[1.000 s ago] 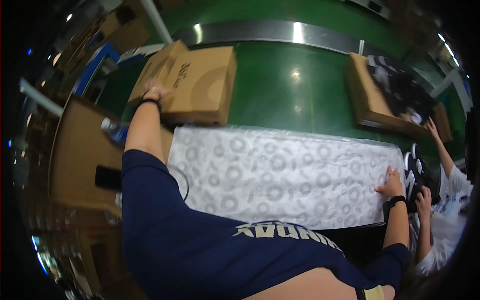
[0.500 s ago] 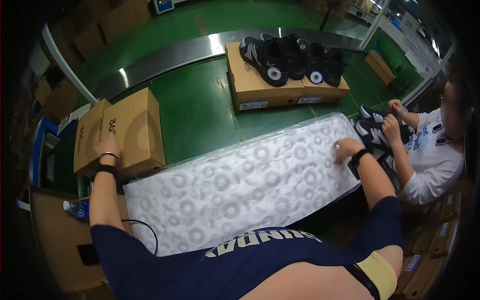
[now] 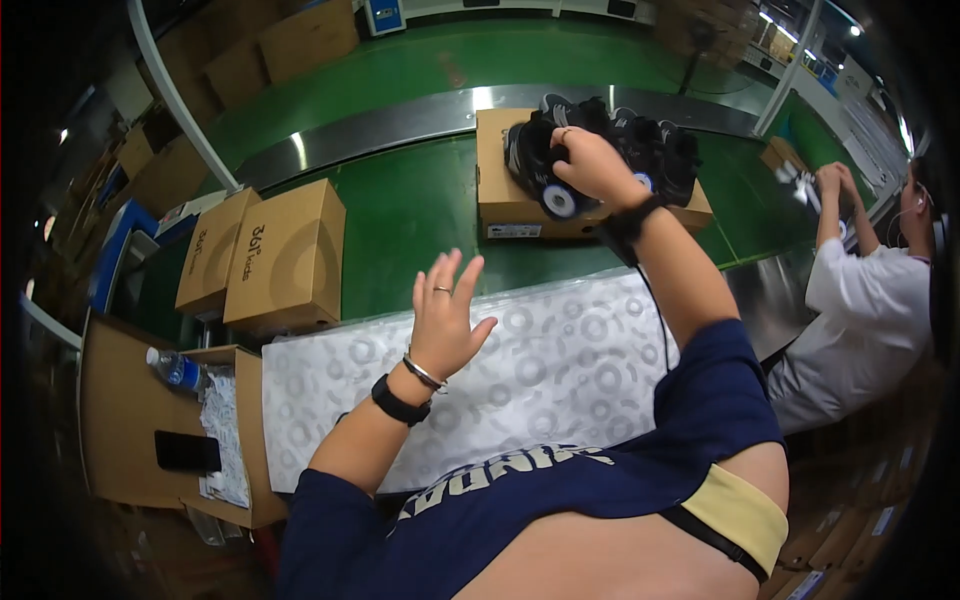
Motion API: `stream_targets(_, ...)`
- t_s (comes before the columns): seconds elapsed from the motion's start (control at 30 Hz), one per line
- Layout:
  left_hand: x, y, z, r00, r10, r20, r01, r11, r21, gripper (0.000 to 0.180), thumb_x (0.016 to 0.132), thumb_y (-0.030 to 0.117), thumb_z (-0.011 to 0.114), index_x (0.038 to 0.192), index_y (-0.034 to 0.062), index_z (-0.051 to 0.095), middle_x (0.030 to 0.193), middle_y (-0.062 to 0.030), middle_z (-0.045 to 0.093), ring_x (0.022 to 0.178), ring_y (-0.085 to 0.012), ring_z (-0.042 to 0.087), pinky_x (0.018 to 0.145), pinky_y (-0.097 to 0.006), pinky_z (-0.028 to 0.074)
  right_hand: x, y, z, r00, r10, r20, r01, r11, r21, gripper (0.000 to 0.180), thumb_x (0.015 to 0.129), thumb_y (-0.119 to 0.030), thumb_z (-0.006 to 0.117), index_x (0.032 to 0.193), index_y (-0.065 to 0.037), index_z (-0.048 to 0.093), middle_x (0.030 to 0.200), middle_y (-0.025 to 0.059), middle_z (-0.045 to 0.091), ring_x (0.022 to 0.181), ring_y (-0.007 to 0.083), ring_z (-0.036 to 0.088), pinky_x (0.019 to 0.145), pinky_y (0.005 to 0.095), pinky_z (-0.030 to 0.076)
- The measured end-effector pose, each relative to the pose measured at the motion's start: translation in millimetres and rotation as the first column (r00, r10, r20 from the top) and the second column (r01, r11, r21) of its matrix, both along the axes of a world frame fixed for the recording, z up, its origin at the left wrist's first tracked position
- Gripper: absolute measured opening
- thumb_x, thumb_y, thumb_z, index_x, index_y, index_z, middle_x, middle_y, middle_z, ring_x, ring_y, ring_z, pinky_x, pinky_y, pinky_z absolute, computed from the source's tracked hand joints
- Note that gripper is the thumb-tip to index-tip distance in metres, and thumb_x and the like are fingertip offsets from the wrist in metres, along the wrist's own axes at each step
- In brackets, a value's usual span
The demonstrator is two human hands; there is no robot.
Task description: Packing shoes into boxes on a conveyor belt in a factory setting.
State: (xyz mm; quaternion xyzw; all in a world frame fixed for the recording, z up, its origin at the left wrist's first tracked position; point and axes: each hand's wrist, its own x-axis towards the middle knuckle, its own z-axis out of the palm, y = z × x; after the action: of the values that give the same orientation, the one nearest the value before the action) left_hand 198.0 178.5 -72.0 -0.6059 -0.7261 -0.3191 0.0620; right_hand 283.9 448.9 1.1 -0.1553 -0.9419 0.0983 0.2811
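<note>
Our right hand curls its fingers narrowly at a black shoe on a brown box; we cannot tell if they grip. Our left hand spreads wide, holding nothing, above the patterned paper. We seem to be reaching for the shoe; lifting calls for a firm pinch.

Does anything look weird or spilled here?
Nothing looks spilled or broken that I can see. A little odd: a water bottle and a black, phone-like slab are at the open cardboard box on the left, by white paper strips, seemingly everyday things among packing.
</note>
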Motion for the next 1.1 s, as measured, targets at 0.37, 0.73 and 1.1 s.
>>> stream_targets(0.37, 39.1, -60.9, 4.3, -0.266, 0.018, 0.964, -0.005, 1.0, -0.02, 0.038, 0.091, 0.03, 0.041, 0.108, -0.0023, 0.051, 0.099, -0.0077, 0.058, 0.084, -0.0136, 0.056, 0.074, -0.028, 0.045, 30.6, -150.7, -55.0, 0.902, -0.002, -0.432, -0.425, 0.179, -0.887, 0.056, 0.079, -0.009, 0.06, 0.126, 0.005, 0.033, 0.089, 0.0097, 0.06, 0.076, 0.011, 0.057, 0.068, 0.0199, 0.045)
stream_targets(0.73, -28.4, -273.7, -103.4, 0.253, 0.942, -0.22, -0.839, 0.101, -0.534, 0.058, 0.076, 0.042, 0.055, 0.119, 0.0034, 0.046, 0.122, -0.024, 0.043, 0.117, -0.0344, 0.036, 0.097, -0.046, 0.025, 26.1, -150.6, -153.5, 0.975, -0.213, -0.058, 0.081, 0.588, -0.805, 0.051, 0.07, -0.025, 0.067, 0.107, 0.007, 0.053, 0.091, 0.0182, 0.062, 0.08, 0.02, 0.06, 0.072, 0.0265, 0.046)
stream_targets(1.1, -18.7, -207.7, -11.8, 0.714, 0.689, -0.121, -0.697, 0.687, -0.204, 0.059, 0.07, 0.021, 0.063, 0.116, -0.0078, 0.042, 0.118, -0.0246, 0.045, 0.109, -0.0369, 0.044, 0.092, -0.038, 0.037, 13.0, -169.0, -114.8, 0.993, -0.113, 0.043, 0.12, 0.96, -0.254, 0.072, 0.068, -0.034, 0.07, 0.119, 0.008, 0.042, 0.105, 0.0248, 0.052, 0.096, 0.0256, 0.053, 0.081, 0.0298, 0.041)
